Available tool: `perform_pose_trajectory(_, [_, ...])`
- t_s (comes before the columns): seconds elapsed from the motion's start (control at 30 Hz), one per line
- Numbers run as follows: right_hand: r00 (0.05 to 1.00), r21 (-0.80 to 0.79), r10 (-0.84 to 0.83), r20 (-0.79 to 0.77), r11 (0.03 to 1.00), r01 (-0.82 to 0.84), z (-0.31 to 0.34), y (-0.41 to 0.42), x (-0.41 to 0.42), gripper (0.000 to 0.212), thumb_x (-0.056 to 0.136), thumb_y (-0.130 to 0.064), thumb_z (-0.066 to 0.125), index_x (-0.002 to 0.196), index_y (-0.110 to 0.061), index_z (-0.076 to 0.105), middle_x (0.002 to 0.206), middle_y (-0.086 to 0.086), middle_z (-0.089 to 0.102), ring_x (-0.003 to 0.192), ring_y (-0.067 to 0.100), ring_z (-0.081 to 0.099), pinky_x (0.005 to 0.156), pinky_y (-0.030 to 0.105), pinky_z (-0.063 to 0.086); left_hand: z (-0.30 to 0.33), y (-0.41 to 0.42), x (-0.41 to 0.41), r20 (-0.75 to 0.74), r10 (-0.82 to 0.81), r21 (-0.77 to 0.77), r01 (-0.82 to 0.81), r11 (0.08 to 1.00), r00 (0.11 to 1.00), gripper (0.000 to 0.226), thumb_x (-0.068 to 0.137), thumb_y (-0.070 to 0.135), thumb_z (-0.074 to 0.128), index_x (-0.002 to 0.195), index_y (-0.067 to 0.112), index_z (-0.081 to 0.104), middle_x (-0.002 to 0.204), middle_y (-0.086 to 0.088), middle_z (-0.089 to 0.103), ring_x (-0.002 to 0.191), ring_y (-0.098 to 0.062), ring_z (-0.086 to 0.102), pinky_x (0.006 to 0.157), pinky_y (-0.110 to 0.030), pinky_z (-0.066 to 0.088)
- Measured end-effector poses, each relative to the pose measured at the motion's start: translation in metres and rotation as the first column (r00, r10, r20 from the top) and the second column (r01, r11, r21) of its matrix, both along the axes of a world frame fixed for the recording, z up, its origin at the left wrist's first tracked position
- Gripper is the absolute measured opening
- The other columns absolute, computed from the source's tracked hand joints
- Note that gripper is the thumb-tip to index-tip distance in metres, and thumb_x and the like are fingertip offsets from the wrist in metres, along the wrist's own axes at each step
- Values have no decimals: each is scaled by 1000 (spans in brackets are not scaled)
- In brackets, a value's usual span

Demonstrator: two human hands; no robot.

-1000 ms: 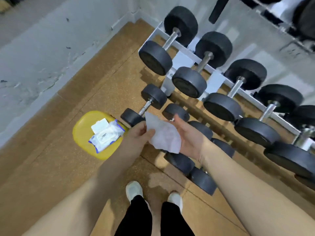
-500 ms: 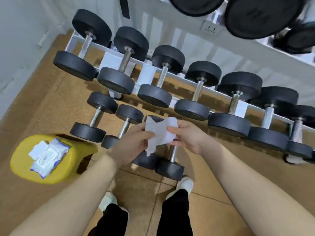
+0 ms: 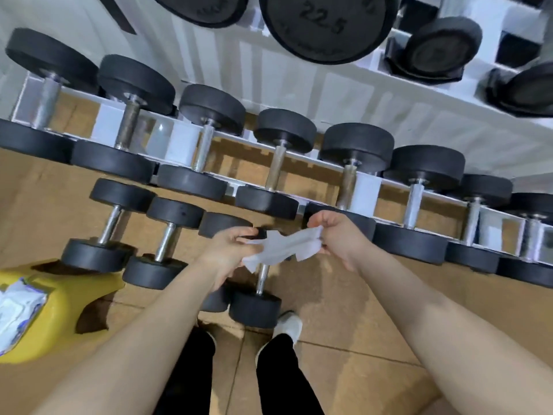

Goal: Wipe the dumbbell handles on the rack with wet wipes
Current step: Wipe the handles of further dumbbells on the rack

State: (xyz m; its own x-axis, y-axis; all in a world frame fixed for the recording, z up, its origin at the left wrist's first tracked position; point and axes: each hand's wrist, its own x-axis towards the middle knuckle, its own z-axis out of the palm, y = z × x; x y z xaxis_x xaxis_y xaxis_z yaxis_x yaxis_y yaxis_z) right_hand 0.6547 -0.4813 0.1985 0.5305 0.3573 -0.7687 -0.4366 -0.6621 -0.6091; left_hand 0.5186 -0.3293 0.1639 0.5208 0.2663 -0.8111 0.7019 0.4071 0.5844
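Stretching a wipe (image 3: pixel 279 250) between them, both hands (image 3: pixel 229 253) (image 3: pixel 338 236) pinched its ends above floor dumbbells (image 3: pixel 163 244); rack (image 3: pixel 366 187) just beyond, yellow stool (image 3: pixel 57 319) left.

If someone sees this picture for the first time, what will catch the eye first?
First, the white wet wipe at centre, stretched between the left hand and the right hand, each pinching an end. Behind it, black dumbbells lie along the white rack. At the left edge stands a yellow stool carrying a wipes pack.
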Motion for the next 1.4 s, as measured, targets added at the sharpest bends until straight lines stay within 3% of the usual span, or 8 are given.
perform_pose_trajectory(0.17, [967, -39, -255, 10, 966, 256, -12, 17, 3, 33, 86, 11, 34, 69, -10, 53, 67, 5, 51, 59, 18, 46, 48, 21, 37, 2, 27, 23, 28, -28, -26, 28, 999, 999, 11, 90, 13, 60, 82, 10, 65, 74, -6, 65, 68, -17, 59, 60, -22, 47])
perform_pose_trajectory(0.37, [923, 41, -373, -94, 925, 378, -16, 56, -20, 12, 87, -20, 65, 82, -11, 59, 73, 6, 63, 63, 19, 59, 56, 25, 45, 22, 63, 27, 102, 245, -243, -215, 946, 964, 12, 95, 19, 51, 100, 17, 62, 79, -1, 72, 67, -12, 67, 59, -23, 53])
perform_pose_trajectory(0.57, [895, 20, -437, 89, 899, 437, -27, 72, -31, 18, 98, -13, 46, 81, -8, 52, 71, 6, 57, 58, 14, 52, 42, 17, 41, 7, 87, 18, 88, 119, 113, -129, 985, 989, 19, 94, 27, 52, 79, 17, 59, 75, 0, 62, 66, -14, 57, 54, -20, 45])
perform_pose_trajectory(0.8, [900, 83, -394, 186, 919, 385, -41, 88, -27, 34, 99, -24, 44, 88, 2, 63, 77, 7, 56, 72, 17, 51, 66, 26, 40, -12, 71, 35, 137, 31, 195, -58, 979, 990, 25, 97, 29, 45, 81, 16, 60, 91, -3, 56, 84, -14, 50, 63, -16, 36])
perform_pose_trajectory(0.93, [890, 157, -455, 17, 881, 447, -50, 95, -13, 28, 100, -25, 41, 82, -14, 60, 79, 2, 58, 73, 14, 54, 68, 23, 43, -17, 59, 58, 120, 152, 9, -155, 988, 981, 24, 98, 20, 42, 94, 5, 60, 79, -3, 55, 65, -9, 56, 54, -11, 43])
perform_pose_trajectory(1.1, [701, 133, -639, -317, 702, 700, -64, 77, 37, 28, 100, -26, 42, 118, -9, 56, 110, 11, 66, 100, 26, 64, 79, 34, 55, -33, 52, 92, 93, 295, -43, -292, 955, 951, 24, 98, 19, 42, 87, 20, 64, 89, -6, 68, 85, -22, 62, 80, -31, 49])
perform_pose_trajectory(1.3, [908, 154, -391, -149, 898, 412, -66, 62, 77, 14, 96, -11, 49, 96, -17, 61, 97, 7, 65, 91, 24, 61, 89, 42, 49, -41, 19, 136, 126, 197, 33, -203, 979, 972, 22, 98, 22, 46, 81, 16, 58, 78, 0, 62, 73, -16, 57, 65, -20, 46])
perform_pose_trajectory(1.4, [947, 202, -263, -186, 933, 299, -66, 65, 85, 18, 96, -17, 48, 107, -12, 62, 96, 5, 64, 92, 20, 60, 82, 31, 48, -43, 9, 154, 97, 202, -108, -192, 975, 974, 19, 94, 30, 51, 86, 19, 65, 89, -2, 68, 87, -17, 62, 83, -24, 48])
